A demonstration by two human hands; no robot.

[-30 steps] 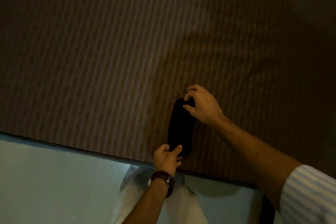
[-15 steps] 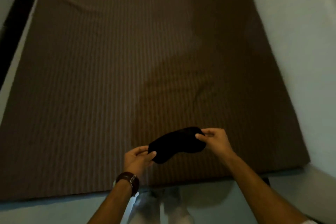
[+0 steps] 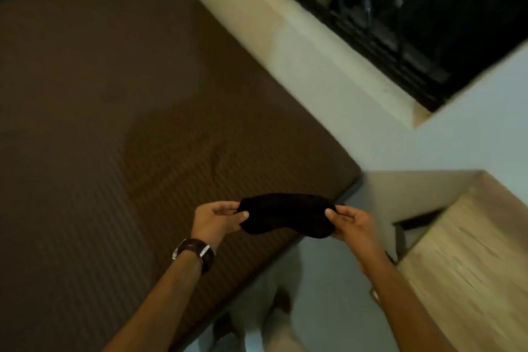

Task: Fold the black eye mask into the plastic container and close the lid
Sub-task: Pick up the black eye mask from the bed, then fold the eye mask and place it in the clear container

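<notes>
Head view, looking down at two bare forearms that reach forward from the bottom edge, the hands level with each other and apart by the length of the mask. The left hand (image 3: 218, 220), with a brown-strapped wristwatch (image 3: 197, 251) on its wrist, is turned palm inward; its thumb lies over the near face of the black eye mask (image 3: 285, 216) at the left end and the other fingers (image 3: 225, 208) curl behind it, closed in a pinch on the cloth. The right hand (image 3: 353, 226) mirrors this pose: the thumb presses the right end of the mask from the front, with the remaining fingers bent together beneath and behind, likewise pinching. The mask is held in the air, stretched roughly horizontal between the two hands, its right end a little lower than its left. It hangs above the near right corner of a bed covered in a brown striped sheet (image 3: 114, 137), where the sheet meets the pale floor (image 3: 323, 280). To the right stands a light wooden surface (image 3: 471, 266), partly blurred. A pale wall (image 3: 314, 66) and a dark barred window (image 3: 414, 23) fill the upper right. No plastic container can be made out.
</notes>
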